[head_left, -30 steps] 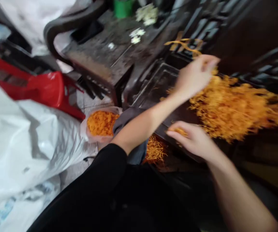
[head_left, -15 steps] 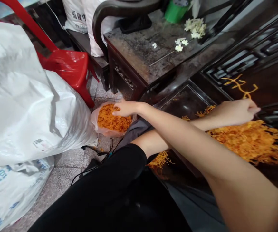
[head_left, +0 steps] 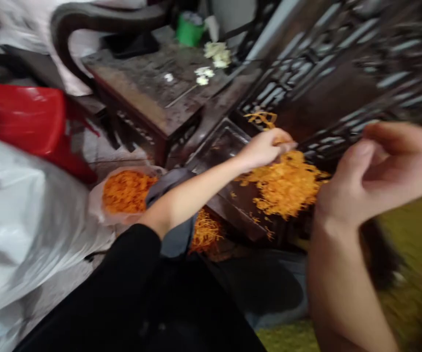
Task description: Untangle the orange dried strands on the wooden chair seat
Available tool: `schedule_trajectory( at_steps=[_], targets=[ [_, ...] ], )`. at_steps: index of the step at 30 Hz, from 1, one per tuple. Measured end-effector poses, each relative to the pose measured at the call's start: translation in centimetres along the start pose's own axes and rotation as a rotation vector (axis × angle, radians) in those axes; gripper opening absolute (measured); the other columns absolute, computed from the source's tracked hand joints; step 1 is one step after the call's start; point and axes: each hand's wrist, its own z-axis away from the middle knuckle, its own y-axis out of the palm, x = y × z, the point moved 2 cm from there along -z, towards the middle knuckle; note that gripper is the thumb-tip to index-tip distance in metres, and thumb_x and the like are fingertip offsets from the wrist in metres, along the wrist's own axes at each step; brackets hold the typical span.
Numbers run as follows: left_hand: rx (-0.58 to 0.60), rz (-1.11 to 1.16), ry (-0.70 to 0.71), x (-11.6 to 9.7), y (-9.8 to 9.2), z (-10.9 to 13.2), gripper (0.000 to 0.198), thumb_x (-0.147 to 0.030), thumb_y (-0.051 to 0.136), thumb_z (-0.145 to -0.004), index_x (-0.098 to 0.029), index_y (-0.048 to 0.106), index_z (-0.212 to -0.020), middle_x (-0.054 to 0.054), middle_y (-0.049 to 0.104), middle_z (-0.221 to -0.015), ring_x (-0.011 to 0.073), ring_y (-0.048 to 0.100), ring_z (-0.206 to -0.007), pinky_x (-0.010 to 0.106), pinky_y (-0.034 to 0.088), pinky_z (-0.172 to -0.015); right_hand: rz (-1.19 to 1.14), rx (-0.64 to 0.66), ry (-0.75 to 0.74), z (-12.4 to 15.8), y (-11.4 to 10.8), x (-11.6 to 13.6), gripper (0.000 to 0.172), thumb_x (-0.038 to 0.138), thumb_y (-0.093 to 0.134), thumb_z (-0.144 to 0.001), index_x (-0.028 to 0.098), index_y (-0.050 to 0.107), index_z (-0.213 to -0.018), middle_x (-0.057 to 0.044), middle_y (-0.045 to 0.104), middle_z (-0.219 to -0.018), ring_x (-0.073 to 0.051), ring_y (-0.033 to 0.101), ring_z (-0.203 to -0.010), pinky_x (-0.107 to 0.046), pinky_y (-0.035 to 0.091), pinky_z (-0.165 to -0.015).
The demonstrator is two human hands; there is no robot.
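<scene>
Everything is smeared by motion. My right hand (head_left: 379,171) is very close and blurred, so I cannot tell if something is inside it; its fingers (head_left: 357,156) are half curled. My left hand (head_left: 264,146) has the fingers drawn narrow together, pinching a few thin strands at the top of the orange pile (head_left: 284,188). This pile is thread-like and tangled, and it lies on a dark glossy tray (head_left: 229,146). A soft plastic bag (head_left: 95,200) of similar orange threads is partly hidden behind my forearm.
</scene>
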Motion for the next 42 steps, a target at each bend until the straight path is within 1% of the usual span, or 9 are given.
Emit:
schedule_trajectory(
  at_steps=[2, 5, 10, 16, 21, 25, 29, 35, 42],
  targets=[
    [0.213, 0.103, -0.025, 0.3, 0.6, 0.1, 0.014, -0.015, 0.071, -0.09, -0.016, 0.06, -0.083, -0.004, 0.06, -0.053, 0.0094, 0.052, -0.039, 0.022, 0.04, -0.043, 0.023, -0.298, 0.103, 2.2, -3.4, -5.8, 0.048, 0.055, 0.06, -0.093, 0.027, 0.063, -0.133, -0.015, 0.061, -0.129, -0.039, 0.056, -0.129, -0.056, 0.047, -0.1],
    [0.279, 0.096, -0.066, 1.0, 1.5, 0.0, 0.016, -0.018, 0.067, -0.094, -0.019, 0.053, -0.086, -0.001, 0.063, -0.061, 0.0082, 0.052, -0.04, 0.021, 0.034, -0.043, -0.274, 0.028, 0.497, 5.4, -3.8, -11.9, 0.061, 0.066, 0.052, -0.094, 0.034, 0.047, -0.146, -0.015, 0.061, -0.134, -0.032, 0.066, -0.116, -0.05, 0.058, -0.085],
    [0.332, 0.057, -0.104, 1.6, 3.7, 0.3, 0.023, -0.029, 0.068, -0.093, -0.02, 0.05, -0.082, 0.001, 0.066, -0.066, 0.0068, 0.053, -0.042, 0.021, 0.033, -0.041, -0.567, 0.133, 0.556, 7.3, -2.0, -13.6, 0.07, 0.058, 0.07, -0.087, 0.035, 0.044, -0.149, -0.009, 0.064, -0.122, -0.019, 0.068, -0.087, -0.036, 0.058, -0.069],
    [0.246, -0.031, -0.049, 2.3, 4.8, 0.6, 0.035, -0.033, 0.075, -0.084, -0.02, 0.046, -0.069, -0.002, 0.06, -0.052, 0.0035, 0.038, -0.035, 0.019, 0.021, -0.038, -0.788, -0.136, 0.659, 7.4, -2.5, -14.0, 0.036, 0.055, 0.062, -0.095, 0.02, 0.07, -0.101, 0.007, 0.031, -0.06, -0.007, 0.025, -0.047, -0.021, 0.019, -0.043],
    [0.225, -0.079, -0.078, 3.7, 5.0, 1.2, 0.036, -0.027, 0.079, -0.076, -0.017, 0.048, -0.06, -0.004, 0.052, -0.046, 0.0041, 0.039, -0.04, 0.018, 0.024, -0.042, -0.893, -0.408, 0.846, 6.8, -1.8, -15.9, 0.035, 0.054, 0.066, -0.088, 0.021, 0.059, -0.083, 0.01, 0.028, -0.055, -0.006, 0.022, -0.042, -0.02, 0.015, -0.04],
    [-0.013, 0.014, 0.06, 2.0, 2.8, 0.0, 0.035, -0.015, 0.073, -0.068, -0.019, 0.04, -0.056, -0.007, 0.043, -0.041, 0.0042, 0.031, -0.035, 0.019, 0.018, -0.038, -0.84, -0.737, 0.993, 6.1, -5.0, -20.6, 0.019, 0.031, 0.054, -0.089, 0.024, 0.042, -0.076, 0.011, 0.028, -0.049, -0.008, 0.025, -0.037, -0.018, 0.02, -0.035],
    [0.008, 0.07, 0.001, 0.6, 1.0, -1.2, 0.037, -0.015, 0.07, -0.071, -0.02, 0.036, -0.058, -0.008, 0.04, -0.039, 0.0044, 0.025, -0.031, 0.019, 0.017, -0.037, -0.843, -0.495, 1.112, 6.9, -7.2, -22.6, 0.012, 0.02, 0.057, -0.078, 0.021, 0.049, -0.07, 0.009, 0.037, -0.046, -0.006, 0.03, -0.035, -0.018, 0.027, -0.033],
    [0.094, 0.008, -0.152, 2.5, 1.3, -0.6, 0.04, -0.019, 0.075, -0.073, -0.02, 0.037, -0.062, -0.008, 0.039, -0.042, 0.0037, 0.025, -0.032, 0.018, 0.019, -0.038, -0.483, 0.069, 1.004, 7.9, -2.8, -19.1, 0.014, 0.017, 0.067, -0.072, 0.016, 0.066, -0.057, -0.008, 0.071, -0.066, -0.016, 0.063, -0.05, -0.023, 0.045, -0.041],
    [0.117, 0.045, -0.149, 2.3, 2.0, -1.5, 0.042, -0.02, 0.074, -0.074, -0.02, 0.034, -0.062, -0.007, 0.044, -0.044, 0.0037, 0.025, -0.033, 0.018, 0.018, -0.038, -0.994, -0.008, 1.213, 9.0, 1.4, -19.4, 0.01, 0.014, 0.054, -0.079, 0.016, 0.064, -0.08, -0.01, 0.072, -0.083, -0.019, 0.073, -0.068, -0.033, 0.061, -0.059]
  ],
)
